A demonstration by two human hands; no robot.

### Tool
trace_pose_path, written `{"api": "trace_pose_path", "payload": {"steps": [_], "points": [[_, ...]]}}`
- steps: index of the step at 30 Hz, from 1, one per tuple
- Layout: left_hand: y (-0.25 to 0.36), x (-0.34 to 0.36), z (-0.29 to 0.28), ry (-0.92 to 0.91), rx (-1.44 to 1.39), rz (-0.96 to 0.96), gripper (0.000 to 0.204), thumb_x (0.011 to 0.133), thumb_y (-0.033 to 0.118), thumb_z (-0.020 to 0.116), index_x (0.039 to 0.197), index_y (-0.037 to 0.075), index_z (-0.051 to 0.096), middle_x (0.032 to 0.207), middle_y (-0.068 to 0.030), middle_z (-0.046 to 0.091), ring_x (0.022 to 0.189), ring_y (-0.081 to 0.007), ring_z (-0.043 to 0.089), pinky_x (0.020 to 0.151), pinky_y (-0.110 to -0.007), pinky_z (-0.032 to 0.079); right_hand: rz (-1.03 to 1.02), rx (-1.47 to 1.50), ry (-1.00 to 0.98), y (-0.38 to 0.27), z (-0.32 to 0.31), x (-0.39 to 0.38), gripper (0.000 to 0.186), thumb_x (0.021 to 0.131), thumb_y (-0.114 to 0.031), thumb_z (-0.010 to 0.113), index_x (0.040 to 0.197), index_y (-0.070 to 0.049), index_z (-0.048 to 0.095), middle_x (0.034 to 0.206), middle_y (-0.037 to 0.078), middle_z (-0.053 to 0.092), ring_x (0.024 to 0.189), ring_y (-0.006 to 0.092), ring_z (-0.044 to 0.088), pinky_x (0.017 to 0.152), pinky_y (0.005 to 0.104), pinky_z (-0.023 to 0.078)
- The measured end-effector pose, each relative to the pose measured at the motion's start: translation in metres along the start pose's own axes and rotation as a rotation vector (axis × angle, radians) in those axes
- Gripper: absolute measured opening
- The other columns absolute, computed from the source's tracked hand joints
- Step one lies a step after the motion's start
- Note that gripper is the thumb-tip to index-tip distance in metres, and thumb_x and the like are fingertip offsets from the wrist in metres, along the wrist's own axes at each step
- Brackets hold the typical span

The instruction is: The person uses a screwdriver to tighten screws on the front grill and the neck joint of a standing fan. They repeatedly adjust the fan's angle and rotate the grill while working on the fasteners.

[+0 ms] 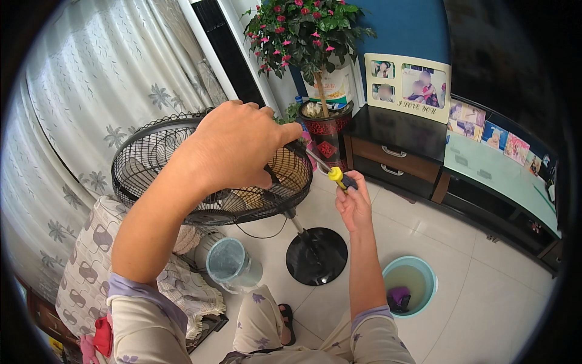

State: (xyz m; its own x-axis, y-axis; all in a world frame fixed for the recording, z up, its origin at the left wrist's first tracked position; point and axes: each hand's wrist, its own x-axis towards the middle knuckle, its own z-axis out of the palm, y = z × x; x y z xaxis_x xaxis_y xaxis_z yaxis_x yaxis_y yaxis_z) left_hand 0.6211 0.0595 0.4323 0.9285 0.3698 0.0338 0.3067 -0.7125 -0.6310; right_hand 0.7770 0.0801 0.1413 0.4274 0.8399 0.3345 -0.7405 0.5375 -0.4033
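My left hand [230, 148] is curled over the black stand fan [139, 176], hiding part of its grille; what its fingertips grip is hidden. My right hand [354, 203] is closed on a screwdriver [336, 174] with a yellow and dark handle, its metal shaft angled up-left toward the fan's rim by my left forefinger. The tip is hard to make out. Below the grille, a steel pole runs down to a round black base [315, 264] on the tiled floor.
A grey bucket [227, 261] and a blue basin [418, 276] with water and purple cloth stand on the floor. A covered seat [85, 267] is at left. A potted plant [321, 127], a low cabinet [388, 164] with framed photos and a long curtain [73, 109] surround the fan.
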Motion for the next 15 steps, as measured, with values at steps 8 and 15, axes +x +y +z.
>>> {"api": "trace_pose_path", "payload": {"steps": [8, 15], "points": [[0.001, 0.001, -0.001, -0.002, -0.001, 0.012, 0.060, 0.056, 0.023, 0.075, 0.110, 0.011, 0.052, 0.079, -0.0108, 0.056, 0.082, -0.0304, 0.057, 0.067, -0.040, 0.046, 0.041, -0.036, -0.119, 0.006, -0.020, 0.004, 0.029, 0.094, -0.031, 0.042, 0.108, -0.006, 0.046, 0.071, 0.002, 0.047, 0.050, 0.0074, 0.038, 0.043, 0.0194, 0.030], [0.001, 0.001, -0.002, -0.009, -0.005, 0.004, 0.060, 0.055, 0.023, 0.076, 0.109, 0.010, 0.052, 0.079, -0.0111, 0.057, 0.082, -0.0305, 0.058, 0.068, -0.040, 0.046, 0.147, 0.099, -0.065, -0.001, -0.007, 0.002, 0.024, 0.093, -0.023, 0.041, 0.110, -0.007, 0.044, 0.080, 0.006, 0.052, 0.054, 0.0099, 0.042, 0.044, 0.0202, 0.032]]}}
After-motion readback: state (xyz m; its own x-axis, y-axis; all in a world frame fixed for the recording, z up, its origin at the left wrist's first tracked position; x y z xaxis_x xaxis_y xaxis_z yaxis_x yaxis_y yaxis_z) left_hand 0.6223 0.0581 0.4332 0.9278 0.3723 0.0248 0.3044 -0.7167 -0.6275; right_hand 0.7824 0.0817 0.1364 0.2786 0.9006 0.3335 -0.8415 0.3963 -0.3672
